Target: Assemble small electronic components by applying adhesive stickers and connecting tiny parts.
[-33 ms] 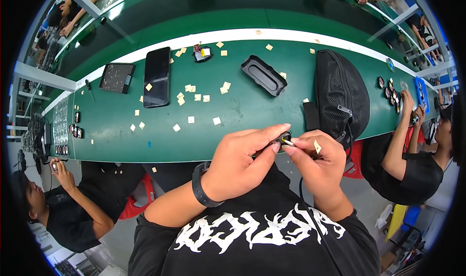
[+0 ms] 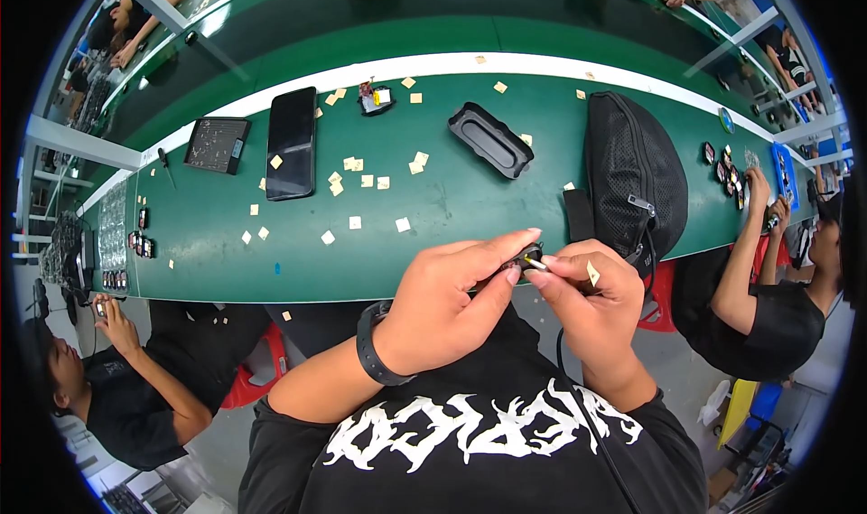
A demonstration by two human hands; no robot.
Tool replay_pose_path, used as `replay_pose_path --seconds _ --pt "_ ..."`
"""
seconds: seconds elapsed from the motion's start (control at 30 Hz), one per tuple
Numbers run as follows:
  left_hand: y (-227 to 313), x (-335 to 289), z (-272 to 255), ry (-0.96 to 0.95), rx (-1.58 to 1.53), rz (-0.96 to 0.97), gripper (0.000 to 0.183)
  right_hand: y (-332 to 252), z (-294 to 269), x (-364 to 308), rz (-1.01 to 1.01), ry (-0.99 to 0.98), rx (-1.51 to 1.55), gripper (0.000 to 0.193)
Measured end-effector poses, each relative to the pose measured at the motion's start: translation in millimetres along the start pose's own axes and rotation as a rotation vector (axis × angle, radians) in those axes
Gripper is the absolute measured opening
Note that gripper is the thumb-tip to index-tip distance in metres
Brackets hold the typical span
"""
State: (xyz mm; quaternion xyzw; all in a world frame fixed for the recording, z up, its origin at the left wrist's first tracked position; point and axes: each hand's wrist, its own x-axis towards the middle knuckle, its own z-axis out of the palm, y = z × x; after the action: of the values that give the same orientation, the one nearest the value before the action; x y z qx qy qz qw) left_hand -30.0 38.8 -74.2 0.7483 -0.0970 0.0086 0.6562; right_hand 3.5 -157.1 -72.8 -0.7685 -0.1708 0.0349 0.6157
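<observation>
Close to the table's front edge, my left hand (image 2: 452, 302) is closed round a small black housing (image 2: 533, 250), its fingers hiding much of it. My right hand (image 2: 591, 288) pinches a small pale, slender piece with a yellowish tip (image 2: 535, 263) against the housing's opening. I cannot make out exactly what this piece is. A cream square of paper (image 2: 592, 274) clings to a finger of my right hand. Just beyond the hands, a black mesh bag (image 2: 632, 180) lies to the right and a long black tray (image 2: 490, 141) sits farther back.
Many cream paper squares (image 2: 367, 181) are scattered over the green table (image 2: 316, 270). A phone (image 2: 292, 144), a shallow black box (image 2: 218, 144) and a small opened device with coloured wires (image 2: 374, 98) lie farther back. Co-workers sit at left and right, handling small black parts.
</observation>
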Motion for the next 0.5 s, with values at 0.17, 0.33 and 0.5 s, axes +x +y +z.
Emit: replay_pose_path --seconds 0.17,0.33,0.5 --pt "-1.6 -1.8 1.2 -0.025 -0.025 0.021 0.048 4.8 5.6 -2.6 -0.121 0.005 0.001 0.012" --pt "-3.2 -4.1 -0.7 -0.027 0.024 0.036 0.050 5.8 4.2 -1.5 -0.079 -0.022 -0.064 0.013" --pt "-7.7 -6.4 -3.4 -0.093 0.037 0.141 0.052 7.6 3.2 1.0 0.093 -0.012 0.165 0.015"
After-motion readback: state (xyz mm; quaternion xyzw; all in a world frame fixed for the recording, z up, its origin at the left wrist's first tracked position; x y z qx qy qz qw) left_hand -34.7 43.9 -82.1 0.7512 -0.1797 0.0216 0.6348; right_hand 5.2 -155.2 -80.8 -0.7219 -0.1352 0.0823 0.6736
